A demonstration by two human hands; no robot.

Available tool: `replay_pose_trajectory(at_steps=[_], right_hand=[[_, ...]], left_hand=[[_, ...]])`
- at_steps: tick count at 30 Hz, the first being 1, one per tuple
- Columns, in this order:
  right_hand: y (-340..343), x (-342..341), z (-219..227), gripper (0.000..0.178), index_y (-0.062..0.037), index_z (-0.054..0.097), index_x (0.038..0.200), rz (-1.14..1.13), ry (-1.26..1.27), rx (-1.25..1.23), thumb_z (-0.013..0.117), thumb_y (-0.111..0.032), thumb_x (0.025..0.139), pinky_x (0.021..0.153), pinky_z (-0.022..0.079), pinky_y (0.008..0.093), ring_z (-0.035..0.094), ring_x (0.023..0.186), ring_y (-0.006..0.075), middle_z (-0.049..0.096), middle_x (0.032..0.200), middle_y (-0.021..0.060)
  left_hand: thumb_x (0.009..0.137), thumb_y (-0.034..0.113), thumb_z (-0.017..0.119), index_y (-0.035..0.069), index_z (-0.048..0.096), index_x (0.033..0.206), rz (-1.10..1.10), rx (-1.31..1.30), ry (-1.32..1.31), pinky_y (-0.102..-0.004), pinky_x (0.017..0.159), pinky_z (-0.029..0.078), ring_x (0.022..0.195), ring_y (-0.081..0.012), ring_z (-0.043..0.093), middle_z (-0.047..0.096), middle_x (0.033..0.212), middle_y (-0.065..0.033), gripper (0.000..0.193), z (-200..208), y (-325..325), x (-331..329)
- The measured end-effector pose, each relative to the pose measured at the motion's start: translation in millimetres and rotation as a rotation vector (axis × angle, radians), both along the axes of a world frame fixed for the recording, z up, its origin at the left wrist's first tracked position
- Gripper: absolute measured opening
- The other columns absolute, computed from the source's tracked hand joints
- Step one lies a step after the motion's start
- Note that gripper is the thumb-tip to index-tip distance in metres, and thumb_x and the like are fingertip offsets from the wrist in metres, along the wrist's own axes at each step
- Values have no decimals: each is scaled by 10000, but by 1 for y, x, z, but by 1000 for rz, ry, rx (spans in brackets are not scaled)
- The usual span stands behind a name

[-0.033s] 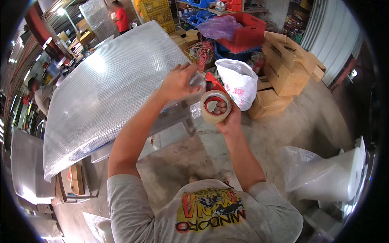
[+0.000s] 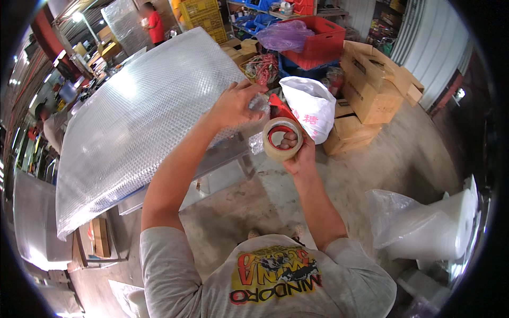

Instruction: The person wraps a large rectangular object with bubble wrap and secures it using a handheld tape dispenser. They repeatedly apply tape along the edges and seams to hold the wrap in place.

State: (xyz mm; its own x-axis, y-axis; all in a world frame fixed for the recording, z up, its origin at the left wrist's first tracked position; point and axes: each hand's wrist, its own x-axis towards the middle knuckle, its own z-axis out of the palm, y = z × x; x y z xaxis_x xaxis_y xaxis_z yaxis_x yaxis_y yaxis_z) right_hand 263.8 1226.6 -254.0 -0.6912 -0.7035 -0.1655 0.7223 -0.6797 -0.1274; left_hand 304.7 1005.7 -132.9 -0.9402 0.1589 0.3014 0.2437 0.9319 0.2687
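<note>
My left hand curves its fingers and thumb around the right corner of a sheet of clear bubble wrap. The wrap covers a large flat panel, tilted on a support to my left. My right hand grips a red tape dispenser carrying a roll of clear packing tape. Its fingertips show through the roll's core. The dispenser's red head points toward the wrapped corner, close beside my left hand. Whether tape touches the wrap there I cannot make out.
A white sack stands just beyond the dispenser, with cardboard boxes to its right. A red crate is behind. A large roll of white wrapping lies at lower right. Two people are at the far left.
</note>
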Motion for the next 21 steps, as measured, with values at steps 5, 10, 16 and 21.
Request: replay_pose_trajectory(at_steps=[5,10,16,21], right_hand=[[-11,3,1,227,-113,617,929,-71,50,-13,490,-279,1016,556,458,291,532,544,97,568,665,-17],[-8,7,1,275,-47,612,1071,-111,31,-38,438,-255,1025,560,458,264,525,576,88,570,714,-1],[3,35,5,247,-100,615,932,-80,-57,-19,537,-324,1001,563,469,305,556,576,136,585,672,-2],[12,52,7,261,-88,615,937,-99,-74,-32,543,-329,1006,583,475,332,558,581,163,593,672,17]], left_hand=[[759,507,754,166,617,1338,-12,-143,-266,-482,1099,343,1259,-410,455,506,1291,-198,686,11,-13,-36],[765,543,740,189,624,1340,-74,-230,-308,-471,1104,352,1253,-420,449,481,1304,-208,686,10,-15,-48],[822,417,735,172,647,1278,-219,-256,-249,-478,1058,401,1232,-393,474,478,1265,-183,525,13,-13,-44],[831,339,727,127,651,1227,-286,-314,-259,-450,1032,430,1172,-371,517,501,1200,-168,456,24,-10,-44]])
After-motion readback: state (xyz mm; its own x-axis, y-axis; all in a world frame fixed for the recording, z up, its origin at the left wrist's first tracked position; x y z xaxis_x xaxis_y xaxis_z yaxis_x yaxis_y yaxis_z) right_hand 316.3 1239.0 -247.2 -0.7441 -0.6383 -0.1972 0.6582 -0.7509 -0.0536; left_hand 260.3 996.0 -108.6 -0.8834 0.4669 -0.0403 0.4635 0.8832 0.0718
